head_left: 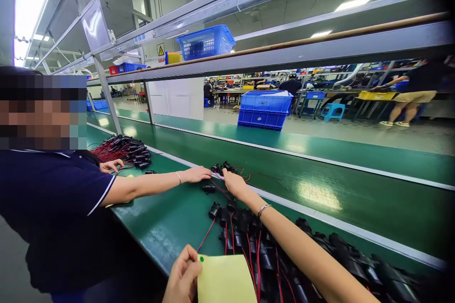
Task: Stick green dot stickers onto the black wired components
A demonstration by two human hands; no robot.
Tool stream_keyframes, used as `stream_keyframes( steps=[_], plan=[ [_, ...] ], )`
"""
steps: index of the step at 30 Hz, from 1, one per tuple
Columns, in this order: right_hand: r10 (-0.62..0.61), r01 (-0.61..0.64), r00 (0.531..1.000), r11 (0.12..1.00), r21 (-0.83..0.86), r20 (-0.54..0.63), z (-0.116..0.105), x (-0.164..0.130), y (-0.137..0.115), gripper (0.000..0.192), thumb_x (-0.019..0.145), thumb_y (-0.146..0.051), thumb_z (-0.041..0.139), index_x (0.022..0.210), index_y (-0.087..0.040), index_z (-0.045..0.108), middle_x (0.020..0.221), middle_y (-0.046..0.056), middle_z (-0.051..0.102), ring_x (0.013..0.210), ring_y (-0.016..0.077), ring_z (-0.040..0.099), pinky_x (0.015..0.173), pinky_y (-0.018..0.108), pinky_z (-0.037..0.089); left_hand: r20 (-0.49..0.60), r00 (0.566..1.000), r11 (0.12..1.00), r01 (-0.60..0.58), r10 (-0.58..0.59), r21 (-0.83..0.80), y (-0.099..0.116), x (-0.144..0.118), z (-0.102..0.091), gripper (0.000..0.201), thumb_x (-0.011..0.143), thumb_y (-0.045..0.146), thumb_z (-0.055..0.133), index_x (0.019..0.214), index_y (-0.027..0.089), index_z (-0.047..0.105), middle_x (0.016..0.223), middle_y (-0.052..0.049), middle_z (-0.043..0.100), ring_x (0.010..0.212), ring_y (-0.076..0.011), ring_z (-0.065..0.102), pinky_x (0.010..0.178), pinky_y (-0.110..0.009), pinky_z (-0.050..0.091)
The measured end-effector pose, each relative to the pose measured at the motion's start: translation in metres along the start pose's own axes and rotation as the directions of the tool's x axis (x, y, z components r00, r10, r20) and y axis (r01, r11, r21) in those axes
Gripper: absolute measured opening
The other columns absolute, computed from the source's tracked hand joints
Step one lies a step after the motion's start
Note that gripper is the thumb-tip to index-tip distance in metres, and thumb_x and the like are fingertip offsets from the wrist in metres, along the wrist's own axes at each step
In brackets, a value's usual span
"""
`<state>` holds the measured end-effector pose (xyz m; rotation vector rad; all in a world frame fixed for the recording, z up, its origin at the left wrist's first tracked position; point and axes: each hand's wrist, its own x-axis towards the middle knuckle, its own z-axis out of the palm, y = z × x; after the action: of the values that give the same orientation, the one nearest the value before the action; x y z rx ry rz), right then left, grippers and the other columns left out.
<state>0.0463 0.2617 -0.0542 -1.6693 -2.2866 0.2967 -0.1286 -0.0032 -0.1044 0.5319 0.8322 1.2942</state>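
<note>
Two hands belonging to the camera wearer are showing in the single head view, and a co-worker's hand is working beside them. The right hand (234,183) is reaching forward across the green bench (355,208), its fingers partly curled and its fingertips lying on a small cluster of black sockets with red leads (224,168); whether it is actually pinching one cannot be told. The co-worker's hand (196,174) is resting flat, just beside that cluster on its left and nearly touching the wearer's fingertips. The left hand (183,277) is staying low at the near edge, thumb and fingers closed on the corner of a yellow card (226,279) that bears a green dot. A large pile of wired sockets (277,255) is lying under and alongside the right forearm, between the card and the far cluster. A second pile (122,150) is lying near the co-worker's other hand, well apart. By judgement, the step in hand is the gathering of the far cluster; the next move is calling for a firm pinch on one socket body and a pull back toward the card, keeping the leads from snagging.
</note>
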Motion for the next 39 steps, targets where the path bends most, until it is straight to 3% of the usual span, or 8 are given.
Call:
stream_keyframes(
  steps=[3, 8, 14, 18, 21, 27, 35, 39],
  plan=[
    [-0.032, 0.044, 0.997, 0.982, 0.185, -0.07, -0.029, 0.003, 0.016, 0.029, 0.096, -0.034, 0.063, 0.118, -0.015, 0.062, 0.104, 0.005, 0.069, 0.089, 0.0181, 0.068, 0.084, 0.041, 0.059, 0.042, 0.999, 0.999, -0.035, 0.034, 0.013, 0.008, -0.004, -0.001, 0.052, 0.065, 0.044, 0.088, 0.081, 0.021, 0.045, 0.064, 0.007, 0.056, 0.053, -0.0057, 0.044, 0.055, -0.02, 0.03],
    [-0.087, 0.221, 0.96, 0.822, 0.525, -0.267, -0.117, -0.007, 0.034, 0.035, 0.095, -0.042, 0.061, 0.118, -0.017, 0.053, 0.085, -0.001, 0.065, 0.073, 0.0154, 0.065, 0.074, 0.036, 0.057, 0.073, 0.997, 0.995, -0.034, 0.027, 0.095, 0.019, 0.002, 0.006, 0.036, 0.075, 0.046, 0.072, 0.08, 0.02, 0.049, 0.052, 0.009, 0.048, 0.038, -0.0021, 0.027, 0.042, -0.018, 0.018],
    [-0.146, 0.454, 0.88, 0.535, 0.712, -0.451, -0.199, -0.084, 0.012, 0.052, 0.083, -0.055, 0.073, 0.116, -0.029, 0.043, 0.087, -0.003, 0.064, 0.077, 0.0143, 0.063, 0.077, 0.031, 0.054, 0.148, 0.973, 0.907, -0.218, 0.175, 0.36, 0.048, 0.0, 0.051, 0.039, 0.085, 0.051, 0.066, 0.096, 0.014, 0.064, 0.08, 0.0, 0.066, 0.041, 0.0007, 0.02, 0.043, -0.022, 0.009],
    [-0.26, 0.422, 0.902, 0.354, 0.835, -0.346, -0.192, -0.159, -0.016, 0.041, 0.088, -0.045, 0.072, 0.12, -0.033, 0.048, 0.085, -0.004, 0.063, 0.071, 0.0115, 0.06, 0.068, 0.026, 0.051, 0.249, 0.93, 0.718, -0.366, 0.269, 0.592, 0.069, -0.025, 0.094, 0.056, 0.092, 0.061, 0.057, 0.128, 0.018, 0.061, 0.068, 0.006, 0.047, 0.052, -0.0058, 0.019, 0.049, -0.026, 0.013],
    [-0.336, 0.243, 0.928, 0.214, 0.946, -0.162, -0.166, -0.207, -0.031, 0.037, 0.091, -0.042, 0.07, 0.12, -0.036, 0.048, 0.086, -0.005, 0.062, 0.07, 0.0087, 0.056, 0.063, 0.021, 0.046, 0.36, 0.907, 0.725, -0.399, 0.22, 0.562, 0.065, -0.04, 0.113, 0.075, 0.084, 0.071, 0.061, 0.135, 0.016, 0.057, 0.059, 0.009, 0.025, 0.054, -0.0086, 0.02, 0.052, -0.027, 0.015],
    [-0.322, 0.082, 0.946, 0.143, 0.986, -0.032, -0.122, -0.252, -0.03, 0.04, 0.088, -0.047, 0.072, 0.118, -0.036, 0.049, 0.085, -0.005, 0.059, 0.074, 0.0085, 0.054, 0.066, 0.022, 0.044, 0.489, 0.855, 0.771, -0.426, 0.172, 0.473, 0.036, -0.05, 0.12, 0.061, 0.079, 0.06, 0.075, 0.125, 0.02, 0.066, 0.091, -0.004, 0.06, 0.071, -0.0116, 0.047, 0.065, -0.024, 0.036],
    [-0.129, 0.054, 0.992, 0.388, 0.92, -0.004, -0.129, -0.263, -0.03, 0.028, 0.09, -0.052, 0.067, 0.101, -0.028, 0.06, 0.091, -0.001, 0.061, 0.083, 0.0137, 0.059, 0.077, 0.029, 0.049, 0.43, 0.867, 0.686, -0.472, 0.25, 0.554, 0.019, -0.049, 0.103, 0.043, 0.081, 0.051, 0.076, 0.11, 0.02, 0.069, 0.085, -0.002, 0.061, 0.069, -0.0108, 0.047, 0.063, -0.022, 0.035],
    [-0.193, 0.051, 0.981, 0.409, 0.911, 0.032, -0.143, -0.267, -0.034, 0.028, 0.091, -0.051, 0.064, 0.083, -0.024, 0.06, 0.087, -0.001, 0.056, 0.075, 0.0127, 0.055, 0.071, 0.028, 0.047, 0.419, 0.87, 0.653, -0.477, 0.259, 0.587, 0.014, -0.048, 0.096, 0.042, 0.085, 0.052, 0.072, 0.112, 0.021, 0.069, 0.092, -0.004, 0.065, 0.071, -0.0121, 0.048, 0.065, -0.024, 0.036]
  ],
)
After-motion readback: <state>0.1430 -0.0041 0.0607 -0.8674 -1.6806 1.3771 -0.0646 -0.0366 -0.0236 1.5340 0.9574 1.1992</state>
